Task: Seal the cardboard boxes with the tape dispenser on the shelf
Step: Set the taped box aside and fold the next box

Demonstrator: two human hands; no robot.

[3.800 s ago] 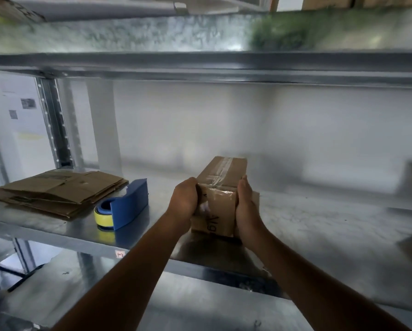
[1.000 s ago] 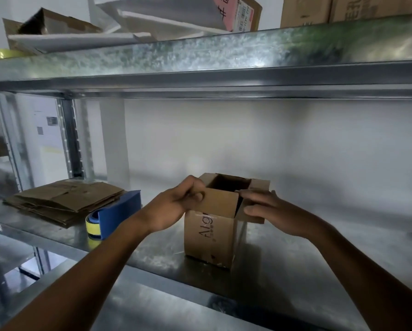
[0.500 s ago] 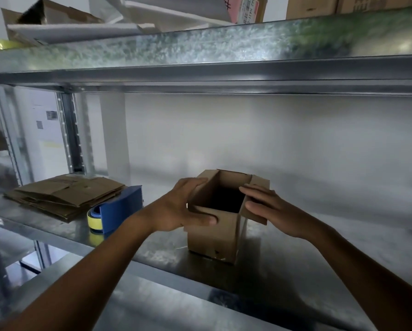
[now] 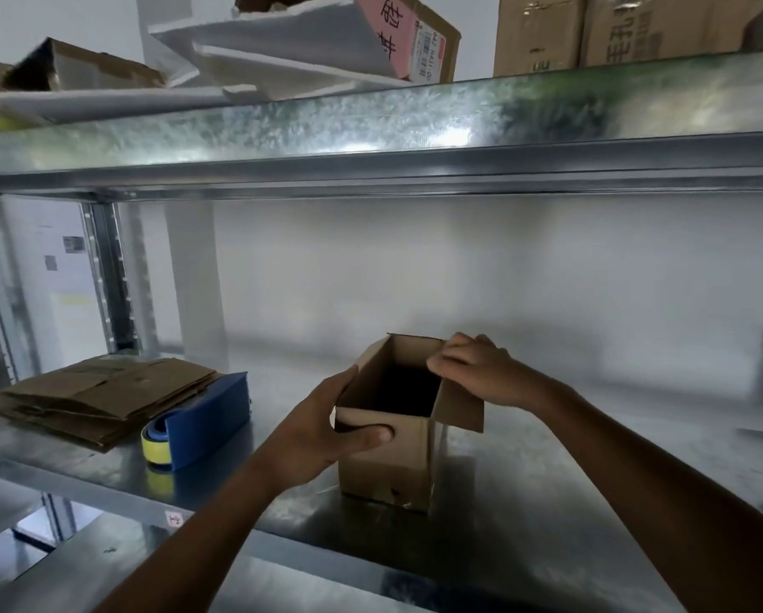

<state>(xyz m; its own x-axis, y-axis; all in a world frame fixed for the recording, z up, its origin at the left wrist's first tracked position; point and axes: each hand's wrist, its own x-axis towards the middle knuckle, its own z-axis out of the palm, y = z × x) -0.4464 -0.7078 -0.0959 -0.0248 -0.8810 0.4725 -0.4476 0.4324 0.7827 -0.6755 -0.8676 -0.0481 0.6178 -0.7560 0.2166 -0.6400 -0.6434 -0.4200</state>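
Note:
A small brown cardboard box stands upright on the metal shelf with its top open and its dark inside showing. My left hand grips the near left corner, thumb across the front wall and fingers along the left flap. My right hand rests on the far right flap, fingers bent over its edge. The right side flap hangs outward. A blue tape dispenser with a yellow roll lies on the shelf to the left of the box, untouched.
A stack of flattened cardboard boxes lies at the shelf's left end behind the dispenser. The upper shelf overhangs close above, carrying white foam sheets and cartons. A lower shelf shows beneath.
The box was turned upright from being held with its taped side up. Its top flaps have opened wider, and my right hand has moved up to the far right flap.

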